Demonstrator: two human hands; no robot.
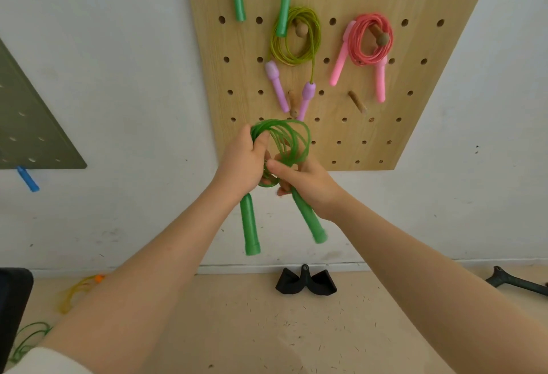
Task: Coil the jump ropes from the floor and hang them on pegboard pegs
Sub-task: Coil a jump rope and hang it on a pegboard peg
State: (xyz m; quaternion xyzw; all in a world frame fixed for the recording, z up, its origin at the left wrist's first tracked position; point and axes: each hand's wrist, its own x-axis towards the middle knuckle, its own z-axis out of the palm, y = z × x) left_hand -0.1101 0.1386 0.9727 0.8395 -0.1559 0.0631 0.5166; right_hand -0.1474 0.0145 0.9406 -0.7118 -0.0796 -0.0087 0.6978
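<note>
Both hands clamped the green jump rope (281,148) coil at the wooden pegboard's (415,77) 6 o'clock: left hand (241,163) pinched the loops, right hand (308,184) gripped a handle; best keep loops bunched, slip them over the free peg (357,101) at 1 o'clock.

Plastic ropes, pale wood board, matt wall and floor

The green jump rope (292,139) gripped by both hands is a translucent, glossy plastic cord, its two green handles (250,225) smooth, slightly shiny plastic; the pegboard (415,77) shows a light wood-grain face, matt, with round holes; its pegs (357,101) look like turned bare wood; the pink rope (372,40) and its handles are glossy plastic; the yellow-green rope (296,37) is thin and shiny, with smooth lilac plastic handles (277,86); the wall (103,77) is matt white paint, scuffed low down; the floor (267,329) is dull beige, speckled with small marks.
</note>
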